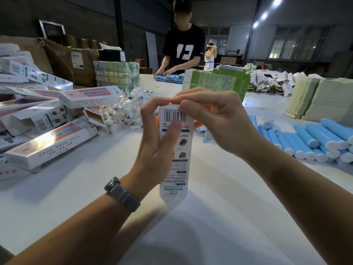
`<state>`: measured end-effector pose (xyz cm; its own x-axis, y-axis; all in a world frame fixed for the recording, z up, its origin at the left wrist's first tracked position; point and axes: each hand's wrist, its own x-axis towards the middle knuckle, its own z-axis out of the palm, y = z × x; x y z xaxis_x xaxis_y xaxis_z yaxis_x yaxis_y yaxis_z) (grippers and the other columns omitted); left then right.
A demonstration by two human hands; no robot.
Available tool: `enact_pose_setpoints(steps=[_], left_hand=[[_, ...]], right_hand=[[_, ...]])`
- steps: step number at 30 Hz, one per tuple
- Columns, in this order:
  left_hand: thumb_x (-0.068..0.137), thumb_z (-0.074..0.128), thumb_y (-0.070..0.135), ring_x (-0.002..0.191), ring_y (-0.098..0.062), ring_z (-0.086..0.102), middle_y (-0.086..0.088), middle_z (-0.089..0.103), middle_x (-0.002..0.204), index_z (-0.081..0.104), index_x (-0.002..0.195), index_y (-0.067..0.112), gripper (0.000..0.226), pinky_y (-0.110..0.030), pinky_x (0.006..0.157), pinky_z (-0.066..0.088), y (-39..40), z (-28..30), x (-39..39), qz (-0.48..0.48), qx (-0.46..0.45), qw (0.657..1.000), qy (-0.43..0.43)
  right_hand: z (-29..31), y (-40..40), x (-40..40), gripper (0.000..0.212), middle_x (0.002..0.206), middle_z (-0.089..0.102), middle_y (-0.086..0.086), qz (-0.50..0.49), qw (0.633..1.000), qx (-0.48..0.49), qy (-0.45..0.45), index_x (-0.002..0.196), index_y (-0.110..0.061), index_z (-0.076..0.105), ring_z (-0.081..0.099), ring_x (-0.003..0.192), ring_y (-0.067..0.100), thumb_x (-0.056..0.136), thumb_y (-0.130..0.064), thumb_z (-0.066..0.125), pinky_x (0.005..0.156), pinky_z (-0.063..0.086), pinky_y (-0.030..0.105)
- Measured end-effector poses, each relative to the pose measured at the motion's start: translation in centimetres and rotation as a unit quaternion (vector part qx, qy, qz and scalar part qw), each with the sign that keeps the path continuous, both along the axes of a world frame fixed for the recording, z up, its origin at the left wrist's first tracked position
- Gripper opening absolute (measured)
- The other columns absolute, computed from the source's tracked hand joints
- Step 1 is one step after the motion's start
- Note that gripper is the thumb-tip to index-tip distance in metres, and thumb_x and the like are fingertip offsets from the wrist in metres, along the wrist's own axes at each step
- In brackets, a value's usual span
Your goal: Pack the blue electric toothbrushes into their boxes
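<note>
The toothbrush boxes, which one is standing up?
The box in the middle, gripped by the left hand and right hand, stands upright on the white table. The other boxes lie piled at left.

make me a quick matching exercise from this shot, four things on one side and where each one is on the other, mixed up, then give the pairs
Things
1. box
2. blue toothbrush handles
3. packed boxes
4. wristwatch

Places
A. heaped on the table's left side
B. on the left forearm
C. stacked on the table's right side
D. held upright between the left hand and right hand

Pairs: 1-D, 2-C, 3-A, 4-B
</note>
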<state>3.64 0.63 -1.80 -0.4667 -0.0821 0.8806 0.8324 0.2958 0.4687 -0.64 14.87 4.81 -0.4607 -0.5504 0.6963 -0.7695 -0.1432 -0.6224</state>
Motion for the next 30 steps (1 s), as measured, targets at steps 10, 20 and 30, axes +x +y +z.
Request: enact_pose_setpoints(steps=[10,20,30], left_hand=[[0.107,0.026,0.004,0.086,-0.001,0.064,0.032,0.054,0.109,0.030,0.121,0.026,0.027,-0.019,0.068,0.055,0.1,-0.5,-0.6,0.032,-0.008,0.999,0.040],[0.104,0.035,0.020,0.078,-0.020,0.065,0.021,0.057,0.103,0.032,0.123,0.041,0.029,-0.032,0.062,0.059,0.1,-0.5,-0.3,0.002,0.030,0.999,0.011],[0.091,0.038,0.012,0.086,-0.008,0.064,0.023,0.057,0.108,0.034,0.124,0.052,0.051,-0.030,0.061,0.057,-0.2,-0.7,-0.6,-0.013,-0.002,1.000,0.012]], right_hand=[[-1.0,-0.6,0.6,0.018,0.103,0.074,0.006,-0.073,0.996,-0.017,0.054,0.106,-0.011,0.074,0.068,0.097,0.020,0.091,-0.008,0.066,0.086,0.054,0.045],[-2.5,-1.6,0.4,0.017,0.108,0.067,-0.001,-0.153,0.986,-0.040,0.043,0.109,-0.013,0.069,0.064,0.096,0.016,0.093,-0.020,0.065,0.075,0.056,0.043],[-3.3,-1.5,0.2,0.033,0.113,0.052,-0.005,-0.206,0.976,-0.011,0.071,0.114,-0.021,0.067,0.056,0.095,0.009,0.084,-0.032,0.075,0.068,0.054,0.035]])
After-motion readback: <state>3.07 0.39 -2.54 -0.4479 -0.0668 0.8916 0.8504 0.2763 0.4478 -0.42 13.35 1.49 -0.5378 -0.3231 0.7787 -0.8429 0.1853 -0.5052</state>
